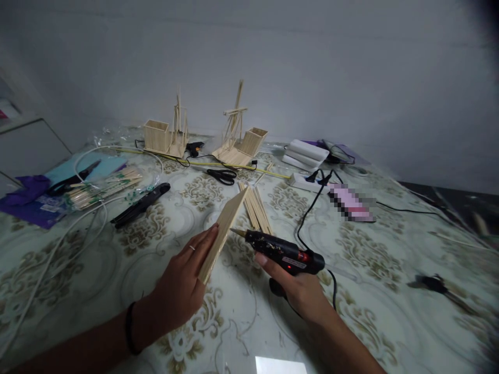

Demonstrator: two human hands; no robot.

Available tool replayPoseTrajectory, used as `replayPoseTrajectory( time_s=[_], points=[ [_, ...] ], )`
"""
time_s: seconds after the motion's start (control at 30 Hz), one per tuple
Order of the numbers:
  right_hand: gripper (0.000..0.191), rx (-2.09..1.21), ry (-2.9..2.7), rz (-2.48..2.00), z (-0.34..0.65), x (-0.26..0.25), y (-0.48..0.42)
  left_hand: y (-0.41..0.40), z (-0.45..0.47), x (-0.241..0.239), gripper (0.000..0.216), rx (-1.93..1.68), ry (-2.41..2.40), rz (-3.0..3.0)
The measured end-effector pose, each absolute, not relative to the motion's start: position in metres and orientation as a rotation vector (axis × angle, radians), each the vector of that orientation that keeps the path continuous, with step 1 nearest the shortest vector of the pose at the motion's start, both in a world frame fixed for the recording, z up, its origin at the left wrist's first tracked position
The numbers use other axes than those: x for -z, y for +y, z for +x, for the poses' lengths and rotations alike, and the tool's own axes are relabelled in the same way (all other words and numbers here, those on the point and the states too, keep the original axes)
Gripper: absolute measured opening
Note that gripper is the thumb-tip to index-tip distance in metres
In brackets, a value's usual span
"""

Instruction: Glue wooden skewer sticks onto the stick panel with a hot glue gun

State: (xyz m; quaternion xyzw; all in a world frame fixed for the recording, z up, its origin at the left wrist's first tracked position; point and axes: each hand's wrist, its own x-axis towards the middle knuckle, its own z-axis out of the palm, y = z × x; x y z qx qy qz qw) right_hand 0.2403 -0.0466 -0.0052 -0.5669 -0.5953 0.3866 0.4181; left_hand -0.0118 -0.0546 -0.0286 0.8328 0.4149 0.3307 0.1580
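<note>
My left hand [181, 280] grips a flat panel of pale wooden sticks [226, 226], tilted up on its edge above the table. The thumb is hidden behind the panel. In my right hand [302, 293] is a black hot glue gun [283, 252] with a small red light on its side. Its brass-coloured nozzle points left, right by the panel's edge; whether it touches cannot be made out. Loose wooden sticks [257, 208] lie on the patterned tablecloth [187, 343] just beyond the panel.
Two stick models [156, 136] [253, 141] stand at the back. Black scissors [221, 176], a black-handled cutter [142, 205] and bagged sticks [105, 189] lie left of the middle. A power strip [307, 182] with plugged cords and a pixelated pink object [351, 201] are at right.
</note>
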Motion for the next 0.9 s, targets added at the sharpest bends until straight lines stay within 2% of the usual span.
replayPoseTrajectory(
  time_s=[0.2, 0.9],
  points=[
    [0.037, -0.983, -1.459, -1.442, 0.2379, -0.0004, -0.0453, -0.0539, -0.0103, 0.0266, 0.094, -0.942, 1.194, 2.374],
    [0.042, -0.999, -1.221, -1.564, 0.2384, 0.004, -0.0388, -0.0538, -0.0111, 0.031, 0.097, -0.976, 1.16, 2.341]
  ],
)
